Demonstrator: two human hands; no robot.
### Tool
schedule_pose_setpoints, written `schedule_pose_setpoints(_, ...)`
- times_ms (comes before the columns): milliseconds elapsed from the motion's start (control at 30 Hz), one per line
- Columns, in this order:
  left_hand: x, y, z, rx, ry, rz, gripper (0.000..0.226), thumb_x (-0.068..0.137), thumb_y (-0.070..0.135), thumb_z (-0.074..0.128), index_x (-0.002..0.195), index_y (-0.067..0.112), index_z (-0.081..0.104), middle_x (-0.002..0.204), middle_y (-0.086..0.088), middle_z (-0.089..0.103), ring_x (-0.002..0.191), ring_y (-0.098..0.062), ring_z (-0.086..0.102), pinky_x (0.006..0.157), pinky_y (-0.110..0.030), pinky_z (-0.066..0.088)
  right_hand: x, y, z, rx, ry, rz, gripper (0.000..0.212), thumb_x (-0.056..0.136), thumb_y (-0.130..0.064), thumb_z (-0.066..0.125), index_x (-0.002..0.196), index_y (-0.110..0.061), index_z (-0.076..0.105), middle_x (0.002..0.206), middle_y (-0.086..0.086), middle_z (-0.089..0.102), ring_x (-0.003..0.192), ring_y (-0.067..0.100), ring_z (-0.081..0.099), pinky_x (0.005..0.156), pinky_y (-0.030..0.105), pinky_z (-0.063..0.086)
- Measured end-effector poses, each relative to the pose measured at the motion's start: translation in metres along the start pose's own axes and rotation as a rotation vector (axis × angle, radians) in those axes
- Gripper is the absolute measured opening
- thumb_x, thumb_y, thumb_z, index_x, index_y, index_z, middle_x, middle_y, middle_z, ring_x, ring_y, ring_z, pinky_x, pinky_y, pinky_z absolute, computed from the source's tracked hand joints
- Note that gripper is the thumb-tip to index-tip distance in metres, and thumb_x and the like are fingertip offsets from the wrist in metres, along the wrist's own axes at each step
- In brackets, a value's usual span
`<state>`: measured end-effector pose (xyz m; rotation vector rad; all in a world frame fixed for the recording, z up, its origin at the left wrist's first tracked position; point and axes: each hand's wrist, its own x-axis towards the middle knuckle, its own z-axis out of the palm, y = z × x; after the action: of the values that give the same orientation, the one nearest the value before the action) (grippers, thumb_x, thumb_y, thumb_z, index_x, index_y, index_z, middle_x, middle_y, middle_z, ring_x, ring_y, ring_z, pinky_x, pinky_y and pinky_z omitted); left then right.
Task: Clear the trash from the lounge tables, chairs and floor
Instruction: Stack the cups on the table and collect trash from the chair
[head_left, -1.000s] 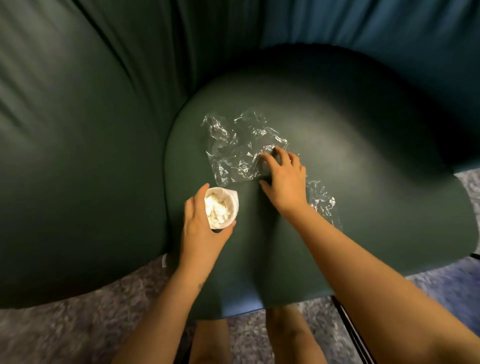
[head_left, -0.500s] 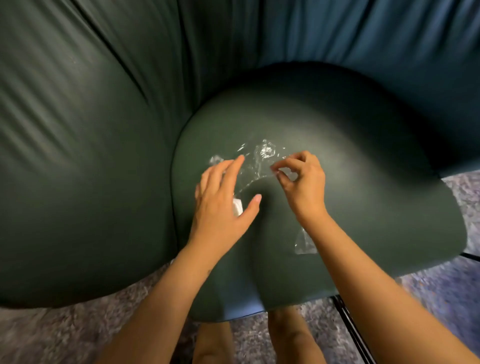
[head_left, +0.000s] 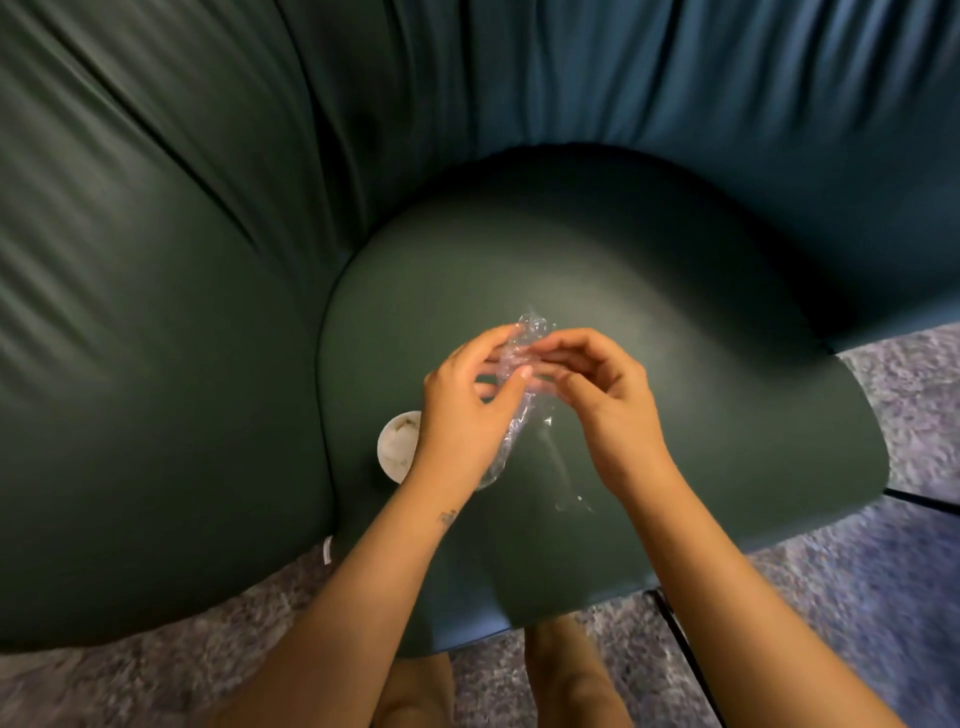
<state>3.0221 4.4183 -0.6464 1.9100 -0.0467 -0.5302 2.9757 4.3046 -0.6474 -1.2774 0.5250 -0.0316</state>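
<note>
**Both hands gather a clear wrapper over the green seat**

At the centre of the frame the left hand and the right hand meet above a dark green seat cushion. Between them is a crumpled piece of clear plastic wrap, bunched into a loose strand. Its top pokes out above the fingertips and the rest trails down along the left palm towards the wrist. The left thumb and fingers are curled round the wrap. The right fingers are bent inwards and pinch its upper part (the exact contact is partly hidden by the knuckles).

Just left of the left wrist, a small white cup stands upright on the cushion near its left edge. The wrist covers its right side, and something pale and crumpled lies inside it. Neither hand touches the cup.

Padded green upholstery fills the upper and left parts of the frame and wraps round the seat. Mottled grey carpet shows along the bottom and right edges. A thin black chair leg runs across it at lower right.
</note>
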Motion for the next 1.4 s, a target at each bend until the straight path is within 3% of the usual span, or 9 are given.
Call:
schedule_pose_setpoints(133, 0.002, 0.002, 0.000, 0.004, 0.101, 0.004, 0.025, 0.081, -0.004, 0.062, 0.088, 0.020, 0.064, 0.083, 0.006, 0.063, 0.073, -0.008, 0.059, 0.067, -0.027, 0.055, -0.002, 0.014, -0.014, -0.366, 0.113, 0.046, 0.048, 0.077, -0.001, 0.069, 0.108, -0.032, 0.050, 0.114, -0.008, 0.058, 0.106, 0.005, 0.054, 0.087, 0.019, 0.039)
schedule_pose_setpoints(333, 0.007, 0.012, -0.003, -0.003, 0.134, 0.082, 0.033, 0.080, -0.006, 0.060, 0.075, 0.026, 0.051, 0.082, -0.004, 0.058, 0.072, -0.015, 0.060, 0.058, -0.024, 0.048, -0.011, 0.038, -0.019, -0.347, -0.322, 0.527, 0.078, 0.067, -0.034, 0.079, 0.132, -0.034, 0.035, 0.131, -0.010, 0.044, 0.125, 0.002, 0.039, 0.096, 0.014, 0.036)
schedule_pose_setpoints(467, 0.008, 0.011, -0.005, -0.026, 0.195, 0.075, 0.033, 0.077, -0.011, 0.056, 0.072, 0.021, 0.047, 0.083, -0.010, 0.054, 0.074, -0.017, 0.059, 0.060, -0.016, 0.045, -0.014, 0.042, -0.018, -0.328, -0.241, 0.598, 0.050, 0.073, -0.033, 0.073, 0.117, -0.027, 0.050, 0.117, 0.008, 0.061, 0.097, 0.011, 0.059, 0.079, 0.019, 0.045)
schedule_pose_setpoints(567, 0.005, 0.006, -0.004, -0.049, 0.204, 0.050, 0.029, 0.079, -0.011, 0.056, 0.072, 0.016, 0.045, 0.078, -0.013, 0.055, 0.070, -0.022, 0.060, 0.063, -0.019, 0.048, -0.014, 0.036, -0.015, 0.137, -0.146, 0.618, 0.058, 0.069, -0.049, 0.058, 0.120, -0.023, 0.049, 0.107, 0.007, 0.065, 0.088, 0.015, 0.065, 0.076, 0.026, 0.052)
schedule_pose_setpoints(667, -0.003, 0.002, -0.001, -0.044, 0.167, 0.012, 0.032, 0.081, -0.007, 0.058, 0.073, 0.022, 0.046, 0.076, 0.001, 0.059, 0.071, -0.012, 0.064, 0.063, -0.018, 0.050, -0.011, 0.027, -0.012, 0.402, -0.112, 0.514, 0.056, 0.071, -0.039, 0.058, 0.123, -0.021, 0.047, 0.097, 0.000, 0.068, 0.089, 0.017, 0.067, 0.078, 0.032, 0.056)
schedule_pose_setpoints(900, -0.014, -0.001, -0.001, 0.134, 0.101, 0.051, 0.023, 0.079, 0.004, 0.067, 0.079, 0.024, 0.056, 0.075, 0.017, 0.060, 0.067, -0.009, 0.061, 0.061, -0.015, 0.049, -0.003, 0.017, 0.002, 0.201, 0.032, 0.212, 0.030, 0.079, 0.006, 0.062, 0.101, -0.014, 0.060, 0.086, 0.004, 0.065, 0.079, 0.011, 0.062, 0.074, 0.020, 0.050)
schedule_pose_setpoints(1133, -0.014, -0.009, -0.013, 0.148, 0.012, -0.028, 0.035, 0.078, 0.025, 0.072, 0.106, 0.029, 0.051, 0.111, 0.014, 0.045, 0.103, 0.005, 0.046, 0.086, -0.018, 0.041, -0.003, 0.021, 0.002, 0.351, -0.011, 0.218, 0.012, 0.071, -0.002, 0.062, 0.076, -0.012, 0.059, 0.068, -0.005, 0.063, 0.067, 0.009, 0.059, 0.069, 0.020, 0.048)
schedule_pose_setpoints(1267, -0.014, -0.011, -0.019, -0.055, -0.163, -0.238, 0.063, 0.079, 0.028, 0.072, 0.129, 0.037, 0.036, 0.130, 0.013, 0.043, 0.110, 0.002, 0.052, 0.085, -0.014, 0.046, -0.004, 0.023, 0.002, 0.460, -0.094, 0.269, 0.019, 0.068, -0.002, 0.061, 0.084, -0.011, 0.055, 0.069, -0.001, 0.064, 0.063, 0.010, 0.062, 0.064, 0.021, 0.051)
schedule_pose_setpoints(1400, -0.018, -0.009, -0.022, -0.100, -0.112, -0.157, 0.049, 0.080, 0.011, 0.072, 0.124, 0.021, 0.052, 0.117, 0.000, 0.061, 0.102, -0.012, 0.063, 0.085, -0.027, 0.053, -0.005, 0.027, 0.008, 0.284, -0.043, 0.271, 0.036, 0.075, 0.008, 0.059, 0.102, -0.014, 0.053, 0.089, 0.005, 0.061, 0.076, 0.014, 0.062, 0.068, 0.024, 0.053)
